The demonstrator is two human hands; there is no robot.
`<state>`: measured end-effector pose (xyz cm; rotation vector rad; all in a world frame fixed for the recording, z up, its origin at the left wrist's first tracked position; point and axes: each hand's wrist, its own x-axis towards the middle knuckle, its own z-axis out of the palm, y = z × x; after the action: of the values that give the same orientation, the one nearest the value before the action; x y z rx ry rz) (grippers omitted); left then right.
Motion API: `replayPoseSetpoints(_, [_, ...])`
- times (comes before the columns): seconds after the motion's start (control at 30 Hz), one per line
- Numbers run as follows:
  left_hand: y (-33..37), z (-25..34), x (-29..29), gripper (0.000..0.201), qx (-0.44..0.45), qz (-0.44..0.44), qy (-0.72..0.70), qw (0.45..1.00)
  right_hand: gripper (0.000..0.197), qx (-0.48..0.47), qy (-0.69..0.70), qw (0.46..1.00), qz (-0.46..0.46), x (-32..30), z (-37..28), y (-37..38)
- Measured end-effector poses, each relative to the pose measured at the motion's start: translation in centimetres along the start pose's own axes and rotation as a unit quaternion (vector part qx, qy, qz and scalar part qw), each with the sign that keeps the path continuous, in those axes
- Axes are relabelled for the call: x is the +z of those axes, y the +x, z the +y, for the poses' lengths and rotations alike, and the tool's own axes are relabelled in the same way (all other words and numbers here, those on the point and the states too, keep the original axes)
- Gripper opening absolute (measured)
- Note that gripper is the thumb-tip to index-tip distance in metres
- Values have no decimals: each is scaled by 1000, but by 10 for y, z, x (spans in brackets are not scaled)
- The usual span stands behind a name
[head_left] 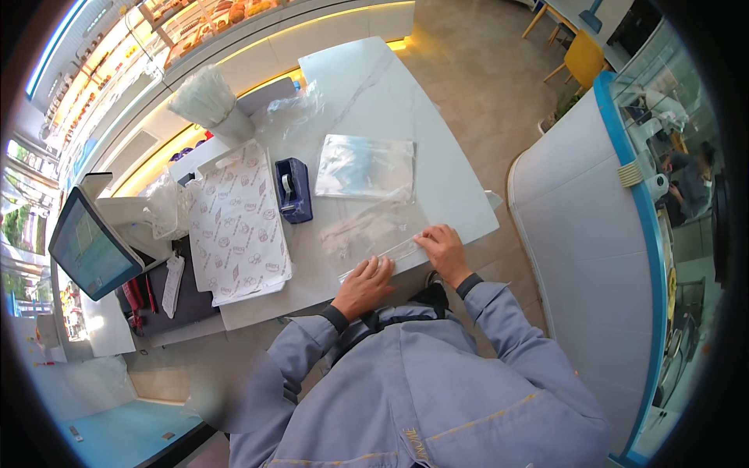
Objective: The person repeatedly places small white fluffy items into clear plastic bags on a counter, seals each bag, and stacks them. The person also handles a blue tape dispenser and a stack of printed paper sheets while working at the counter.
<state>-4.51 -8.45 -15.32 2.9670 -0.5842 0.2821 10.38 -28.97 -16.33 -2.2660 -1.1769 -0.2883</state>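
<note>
A clear plastic bag [363, 234] lies flat near the front edge of the white marble-look table [437, 179]. My left hand [364, 287] rests on the bag's near edge, its fingers stretched out and pressed down. At the right end of that edge, my right hand [443, 253] has its thumb and fingers closed on the plastic. Just beyond lies a stack of clear plastic bags [365, 168]. To the left stands a dark blue tape dispenser [293, 191] holding a roll of tape.
Left of the dispenser sits a stack of printed white paper [238, 226]. A touchscreen monitor [92, 242] stands farther left, and a bag-lined container [207, 101] is behind. Crumpled clear plastic [296, 105] lies at the back. A white curved counter [585, 234] stands on the right.
</note>
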Motion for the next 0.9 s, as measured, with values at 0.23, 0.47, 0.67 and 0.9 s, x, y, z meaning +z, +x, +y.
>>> replayPoseSetpoints(0.23, [-25, -9, -7, 64, 24, -31, -13, 999, 23, -1, 5, 1000, 1, 1, 0, 1])
replayPoseSetpoints(0.47, [-44, -10, -15, 66, 5, -59, -6, 998, 23, -2, 4, 1000, -1, -3, -2, 2])
replayPoseSetpoints(0.67, [-67, -10, -18, 65, -28, -47, -15, 998, 23, -3, 2, 1000, 0, -3, -2, 2])
replayPoseSetpoints(0.9, [-80, -11, -28, 62, -54, -49, -23, 997, 23, -8, -1, 1000, 8, 0, 0, 1])
